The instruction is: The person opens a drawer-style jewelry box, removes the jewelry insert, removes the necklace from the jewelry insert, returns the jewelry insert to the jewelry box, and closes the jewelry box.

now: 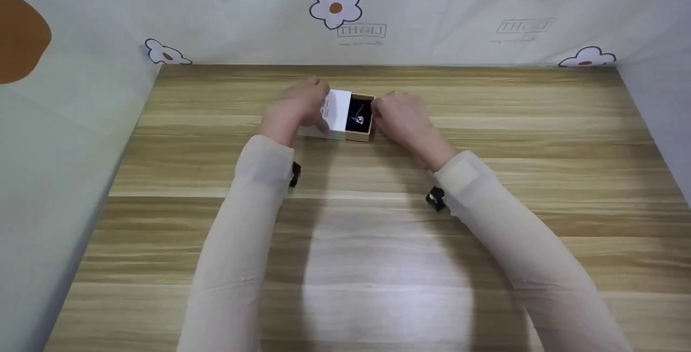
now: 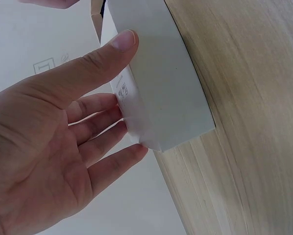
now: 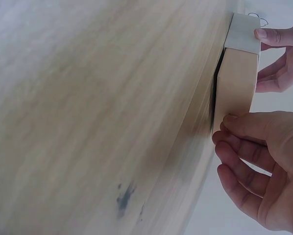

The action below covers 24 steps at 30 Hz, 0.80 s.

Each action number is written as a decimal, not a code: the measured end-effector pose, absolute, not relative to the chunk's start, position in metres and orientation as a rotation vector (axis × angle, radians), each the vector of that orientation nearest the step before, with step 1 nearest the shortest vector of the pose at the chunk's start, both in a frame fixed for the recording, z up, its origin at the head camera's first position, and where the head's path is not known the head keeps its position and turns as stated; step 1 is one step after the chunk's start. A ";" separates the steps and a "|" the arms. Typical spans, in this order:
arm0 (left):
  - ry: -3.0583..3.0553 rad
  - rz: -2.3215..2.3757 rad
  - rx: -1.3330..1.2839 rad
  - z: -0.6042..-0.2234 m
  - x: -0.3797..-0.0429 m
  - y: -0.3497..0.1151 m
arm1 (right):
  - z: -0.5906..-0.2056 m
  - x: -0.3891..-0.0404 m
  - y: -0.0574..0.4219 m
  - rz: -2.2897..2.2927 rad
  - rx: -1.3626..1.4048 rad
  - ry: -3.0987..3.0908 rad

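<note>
A small jewellery box stands at the far middle of the table in the head view, its white sleeve (image 1: 339, 109) partly off a brown cardboard drawer (image 1: 357, 136). Inside the drawer, a silver necklace (image 1: 360, 120) with a shiny pendant lies on a black lining. My left hand (image 1: 297, 105) grips the sleeve, the thumb on its near side and the other fingertips on the printed top, as the left wrist view shows. At the drawer's right end, my right hand (image 1: 402, 117) pinches the cardboard between thumb and curled index finger.
The wood-grain table (image 1: 388, 265) spreads out around the box. Behind it rises a pale sheet (image 1: 259, 17) printed with flowers, which also hangs along the left and right sides. Small black devices are strapped at both wrists.
</note>
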<state>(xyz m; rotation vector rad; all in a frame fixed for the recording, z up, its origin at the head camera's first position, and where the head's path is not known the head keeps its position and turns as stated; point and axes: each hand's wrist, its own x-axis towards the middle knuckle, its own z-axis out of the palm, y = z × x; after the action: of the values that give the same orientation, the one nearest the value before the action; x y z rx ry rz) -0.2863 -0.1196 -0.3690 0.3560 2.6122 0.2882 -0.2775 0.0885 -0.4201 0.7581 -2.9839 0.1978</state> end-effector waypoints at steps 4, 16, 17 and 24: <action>2.608 0.310 0.343 -0.369 -0.286 -0.120 | -0.420 -0.277 0.093 0.211 0.752 -3.002; 2.605 0.286 0.355 -0.371 -0.288 -0.121 | -0.419 -0.275 0.102 0.218 0.737 -3.030; 2.605 0.286 0.354 -0.371 -0.288 -0.121 | -0.419 -0.275 0.103 0.218 0.735 -3.030; 2.594 0.274 0.346 -0.371 -0.288 -0.121 | -0.418 -0.274 0.106 0.205 0.724 -3.029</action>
<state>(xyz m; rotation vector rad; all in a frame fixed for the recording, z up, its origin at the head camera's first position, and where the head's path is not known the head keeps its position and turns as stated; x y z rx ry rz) -0.2879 -0.1207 -0.3708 0.3459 2.5941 0.2739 -0.2737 0.1060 -0.4178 0.7242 -3.0290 0.2047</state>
